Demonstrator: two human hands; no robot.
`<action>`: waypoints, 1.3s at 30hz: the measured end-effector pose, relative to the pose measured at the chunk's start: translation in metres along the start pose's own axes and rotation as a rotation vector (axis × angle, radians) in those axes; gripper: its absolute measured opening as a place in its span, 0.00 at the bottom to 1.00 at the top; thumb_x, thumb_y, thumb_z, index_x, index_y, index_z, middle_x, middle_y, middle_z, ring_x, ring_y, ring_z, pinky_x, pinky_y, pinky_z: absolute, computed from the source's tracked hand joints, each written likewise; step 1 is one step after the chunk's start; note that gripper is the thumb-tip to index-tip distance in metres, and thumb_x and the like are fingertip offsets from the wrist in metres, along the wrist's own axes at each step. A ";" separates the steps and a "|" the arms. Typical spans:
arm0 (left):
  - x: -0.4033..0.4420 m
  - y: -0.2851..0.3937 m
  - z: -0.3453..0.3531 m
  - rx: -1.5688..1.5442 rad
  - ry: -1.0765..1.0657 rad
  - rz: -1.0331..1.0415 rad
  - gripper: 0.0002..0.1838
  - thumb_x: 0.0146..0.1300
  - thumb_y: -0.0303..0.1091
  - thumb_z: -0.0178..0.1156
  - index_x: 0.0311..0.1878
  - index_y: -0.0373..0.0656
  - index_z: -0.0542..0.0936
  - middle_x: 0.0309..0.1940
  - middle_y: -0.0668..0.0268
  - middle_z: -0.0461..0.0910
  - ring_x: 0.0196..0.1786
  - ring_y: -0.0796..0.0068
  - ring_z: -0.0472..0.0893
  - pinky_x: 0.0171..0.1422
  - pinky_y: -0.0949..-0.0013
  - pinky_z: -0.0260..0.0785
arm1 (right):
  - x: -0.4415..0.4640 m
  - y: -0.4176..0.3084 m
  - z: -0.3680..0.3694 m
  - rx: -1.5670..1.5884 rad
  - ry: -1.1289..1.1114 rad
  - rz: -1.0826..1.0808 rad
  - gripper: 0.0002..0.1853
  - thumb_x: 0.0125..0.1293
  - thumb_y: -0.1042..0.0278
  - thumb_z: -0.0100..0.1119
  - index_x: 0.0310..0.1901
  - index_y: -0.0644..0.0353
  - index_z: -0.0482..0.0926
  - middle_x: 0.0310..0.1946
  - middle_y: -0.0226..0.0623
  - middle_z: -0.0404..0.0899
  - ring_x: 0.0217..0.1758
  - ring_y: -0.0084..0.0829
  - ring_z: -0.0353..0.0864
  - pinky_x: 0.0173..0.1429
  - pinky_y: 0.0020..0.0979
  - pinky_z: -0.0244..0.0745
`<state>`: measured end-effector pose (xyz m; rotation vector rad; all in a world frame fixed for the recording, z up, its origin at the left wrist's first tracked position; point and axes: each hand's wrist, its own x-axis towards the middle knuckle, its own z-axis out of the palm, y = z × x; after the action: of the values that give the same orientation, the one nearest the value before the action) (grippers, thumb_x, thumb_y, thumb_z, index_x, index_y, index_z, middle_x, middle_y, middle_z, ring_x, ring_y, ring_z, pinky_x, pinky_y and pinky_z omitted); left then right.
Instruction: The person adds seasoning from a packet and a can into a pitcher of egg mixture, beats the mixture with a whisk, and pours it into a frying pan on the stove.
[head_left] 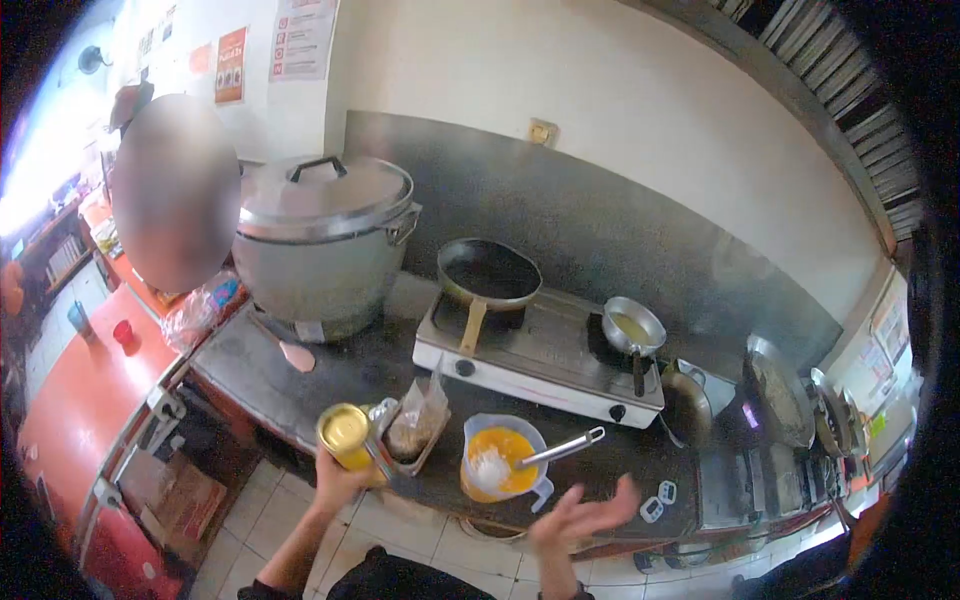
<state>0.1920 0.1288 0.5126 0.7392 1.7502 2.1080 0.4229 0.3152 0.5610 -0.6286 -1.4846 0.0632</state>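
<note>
The jug (506, 482) of yellow liquid sits on the dark counter (640, 478) between my two hands, nearer the right, its handle turned toward that side. A metal utensil (563, 447) leans in it, long axis slanting up and out over the rim on my right. My hands are well apart: the left hand (341, 480) grips a gold-topped container (345, 430) beside the plastic bag (420, 412), while the right hand (585, 515) is open, fingers spread, holding nothing, just beside the jug handle.
</note>
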 end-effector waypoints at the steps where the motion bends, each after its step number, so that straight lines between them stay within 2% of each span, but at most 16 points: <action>1: 0.027 -0.010 -0.011 0.102 0.110 0.095 0.38 0.39 0.27 0.72 0.56 0.41 0.64 0.52 0.62 0.69 0.55 0.70 0.70 0.60 0.64 0.64 | 0.016 0.011 0.011 -0.024 0.008 0.143 0.37 0.59 0.55 0.60 0.62 0.63 0.54 0.59 0.42 0.58 0.63 0.36 0.55 0.68 0.40 0.46; 5: 0.140 -0.076 -0.035 0.566 0.349 0.474 0.37 0.37 0.31 0.73 0.53 0.41 0.66 0.46 0.58 0.68 0.50 0.60 0.71 0.56 0.61 0.64 | 0.018 0.087 0.043 0.212 -0.220 0.560 0.37 0.54 0.70 0.67 0.63 0.61 0.56 0.60 0.41 0.58 0.63 0.33 0.57 0.65 0.34 0.53; 6: 0.161 -0.090 -0.034 0.534 0.338 0.443 0.37 0.36 0.33 0.74 0.53 0.40 0.66 0.46 0.58 0.68 0.49 0.59 0.71 0.56 0.60 0.64 | 0.014 0.086 0.054 0.426 -0.167 0.758 0.30 0.57 0.67 0.65 0.59 0.62 0.63 0.52 0.40 0.67 0.55 0.29 0.66 0.58 0.30 0.63; 8: 0.193 -0.132 -0.031 0.475 0.313 0.375 0.39 0.35 0.35 0.74 0.53 0.40 0.66 0.45 0.56 0.68 0.48 0.56 0.70 0.55 0.59 0.64 | 0.005 0.103 0.070 0.391 -0.217 0.788 0.12 0.59 0.64 0.64 0.41 0.59 0.74 0.32 0.34 0.74 0.36 0.25 0.74 0.42 0.28 0.72; 9: 0.217 -0.177 -0.036 0.149 0.146 0.280 0.40 0.33 0.35 0.76 0.52 0.40 0.66 0.46 0.57 0.68 0.50 0.59 0.71 0.56 0.60 0.64 | 0.003 0.104 0.074 0.496 -0.166 0.879 0.11 0.60 0.63 0.63 0.33 0.57 0.71 0.26 0.31 0.70 0.29 0.24 0.70 0.36 0.29 0.70; 11: 0.237 -0.202 -0.027 0.019 0.059 0.184 0.40 0.33 0.34 0.77 0.52 0.40 0.66 0.46 0.58 0.69 0.50 0.62 0.72 0.56 0.62 0.65 | 0.008 0.086 0.081 0.698 -0.062 1.054 0.18 0.61 0.59 0.61 0.19 0.55 0.66 0.13 0.26 0.63 0.15 0.23 0.63 0.24 0.30 0.67; 14: 0.244 -0.223 -0.025 -0.127 -0.126 0.040 0.41 0.31 0.33 0.79 0.51 0.41 0.67 0.45 0.62 0.73 0.49 0.67 0.74 0.55 0.64 0.67 | 0.025 0.061 0.083 0.775 -0.036 1.232 0.27 0.64 0.55 0.56 0.12 0.51 0.55 0.06 0.25 0.53 0.07 0.22 0.52 0.13 0.30 0.55; 18: 0.231 -0.192 -0.022 0.051 -0.274 -0.006 0.39 0.33 0.29 0.78 0.51 0.41 0.66 0.47 0.63 0.73 0.51 0.66 0.73 0.56 0.61 0.68 | 0.046 0.027 0.076 0.875 -0.325 0.827 0.26 0.69 0.63 0.47 0.12 0.54 0.55 0.06 0.26 0.51 0.08 0.21 0.51 0.12 0.26 0.51; 20: 0.236 -0.194 -0.033 0.383 -0.296 0.129 0.38 0.37 0.27 0.76 0.52 0.40 0.65 0.50 0.62 0.71 0.54 0.66 0.72 0.59 0.60 0.67 | 0.009 0.036 0.082 0.793 -0.304 0.923 0.25 0.70 0.63 0.43 0.13 0.54 0.55 0.07 0.25 0.52 0.09 0.21 0.51 0.13 0.26 0.50; 23: 0.210 -0.188 -0.031 0.528 -0.057 0.243 0.33 0.45 0.26 0.68 0.55 0.38 0.64 0.54 0.59 0.68 0.56 0.65 0.69 0.61 0.60 0.63 | 0.018 0.044 0.082 0.811 -0.687 0.753 0.25 0.70 0.65 0.41 0.13 0.55 0.53 0.07 0.25 0.51 0.10 0.20 0.51 0.14 0.25 0.48; 28: 0.083 -0.110 -0.011 0.382 0.551 0.345 0.23 0.60 0.26 0.50 0.59 0.35 0.62 0.59 0.55 0.64 0.61 0.64 0.65 0.64 0.64 0.56 | 0.042 0.055 0.088 0.950 -0.685 0.859 0.25 0.69 0.69 0.42 0.11 0.57 0.57 0.07 0.28 0.56 0.09 0.20 0.54 0.15 0.24 0.49; 30: -0.026 -0.117 0.055 0.254 0.516 0.339 0.17 0.61 0.26 0.47 0.54 0.35 0.63 0.46 0.60 0.69 0.51 0.66 0.68 0.61 0.64 0.56 | 0.009 0.074 0.089 0.939 -0.869 0.648 0.25 0.69 0.69 0.42 0.10 0.58 0.59 0.07 0.29 0.60 0.10 0.20 0.57 0.15 0.24 0.50; 33: -0.120 -0.091 0.144 0.303 -0.192 0.064 0.17 0.55 0.31 0.55 0.47 0.33 0.74 0.43 0.52 0.72 0.50 0.58 0.71 0.59 0.59 0.61 | 0.068 0.064 0.075 1.067 -0.872 0.640 0.25 0.67 0.68 0.47 0.09 0.59 0.65 0.08 0.25 0.65 0.11 0.16 0.62 0.16 0.22 0.54; 34: -0.122 -0.091 0.172 0.404 -0.374 0.142 0.23 0.57 0.37 0.57 0.53 0.33 0.70 0.46 0.50 0.72 0.53 0.57 0.70 0.60 0.58 0.60 | 0.085 0.064 0.074 1.155 -0.839 0.721 0.24 0.66 0.68 0.48 0.10 0.60 0.66 0.09 0.25 0.66 0.11 0.15 0.62 0.17 0.22 0.55; 36: -0.132 -0.093 0.231 0.451 -0.215 0.108 0.28 0.62 0.43 0.55 0.58 0.33 0.64 0.49 0.50 0.71 0.57 0.56 0.69 0.62 0.57 0.58 | 0.066 0.077 0.081 1.083 -0.829 0.709 0.24 0.67 0.67 0.48 0.10 0.60 0.66 0.09 0.24 0.66 0.12 0.15 0.60 0.17 0.21 0.54; 39: -0.123 -0.135 0.283 -0.049 -0.064 -0.019 0.30 0.68 0.47 0.45 0.63 0.31 0.58 0.50 0.50 0.70 0.59 0.59 0.67 0.64 0.62 0.56 | 0.034 0.084 0.081 1.064 -0.995 0.579 0.26 0.68 0.67 0.44 0.09 0.57 0.59 0.06 0.27 0.59 0.09 0.18 0.56 0.14 0.24 0.50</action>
<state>0.4403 0.3226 0.3924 0.7650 1.6605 2.0838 0.3798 0.4283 0.5520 -0.0744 -1.8238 1.6950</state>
